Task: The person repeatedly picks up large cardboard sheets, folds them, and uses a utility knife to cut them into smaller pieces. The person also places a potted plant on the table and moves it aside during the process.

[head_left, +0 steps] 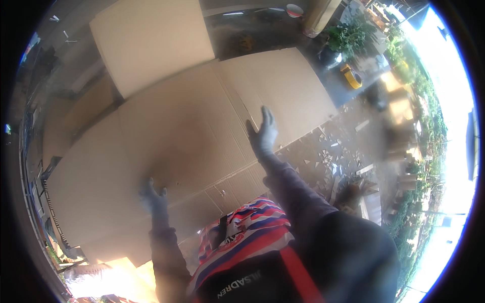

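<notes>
A large sheet of brown cardboard [166, 136] with crease lines spreads in front of me. My right hand [263, 134], in a pale glove, is over its right part near a fold line, fingers stretched and thumb apart. Toward the near left part of the sheet is my left hand [153, 196], gloved too, with thumb and fingers spread. Neither hand grips anything; whether they touch the cardboard, I cannot tell. A dark smudge in the picture blurs the middle of the sheet.
Another flat cardboard piece [151, 43] lies at the far side. Small cardboard scraps [328, 156] litter the ground on the right. Beyond them are a yellow tape roll [351, 77] and a leafy plant [348, 39]. A post [321, 17] stands at the far right.
</notes>
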The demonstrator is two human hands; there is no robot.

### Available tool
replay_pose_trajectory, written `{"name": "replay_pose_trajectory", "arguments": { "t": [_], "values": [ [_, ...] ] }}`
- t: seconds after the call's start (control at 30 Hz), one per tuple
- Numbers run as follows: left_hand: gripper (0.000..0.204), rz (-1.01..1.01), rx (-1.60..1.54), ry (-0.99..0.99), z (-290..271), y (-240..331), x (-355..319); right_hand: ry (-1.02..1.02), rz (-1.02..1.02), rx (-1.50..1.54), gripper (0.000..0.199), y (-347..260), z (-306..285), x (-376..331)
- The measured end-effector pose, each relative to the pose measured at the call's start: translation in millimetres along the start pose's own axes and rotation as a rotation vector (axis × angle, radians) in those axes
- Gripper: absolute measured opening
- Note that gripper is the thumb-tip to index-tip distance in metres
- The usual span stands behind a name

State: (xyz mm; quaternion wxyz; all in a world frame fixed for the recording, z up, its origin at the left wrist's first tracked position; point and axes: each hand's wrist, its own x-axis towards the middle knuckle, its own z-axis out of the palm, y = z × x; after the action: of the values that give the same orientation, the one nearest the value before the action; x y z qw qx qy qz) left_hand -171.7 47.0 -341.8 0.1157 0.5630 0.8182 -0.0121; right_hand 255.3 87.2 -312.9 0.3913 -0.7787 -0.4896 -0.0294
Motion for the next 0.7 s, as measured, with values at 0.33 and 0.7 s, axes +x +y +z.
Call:
{"name": "replay_pose_trajectory", "arguments": {
  "t": [0.33, 0.7],
  "values": [
    [0.069, 0.242, 0.024, 0.176, -3.4, -10.4, 9.4, -0.28, 1.309, 1.346, 0.017, 160.6, -74.7, -39.8],
    [0.076, 0.469, 0.357, 0.364, 62.7, -56.9, 75.9, -0.316, 1.336, 0.946, 0.028, 48.3, -53.0, -29.1]
  ]
}}
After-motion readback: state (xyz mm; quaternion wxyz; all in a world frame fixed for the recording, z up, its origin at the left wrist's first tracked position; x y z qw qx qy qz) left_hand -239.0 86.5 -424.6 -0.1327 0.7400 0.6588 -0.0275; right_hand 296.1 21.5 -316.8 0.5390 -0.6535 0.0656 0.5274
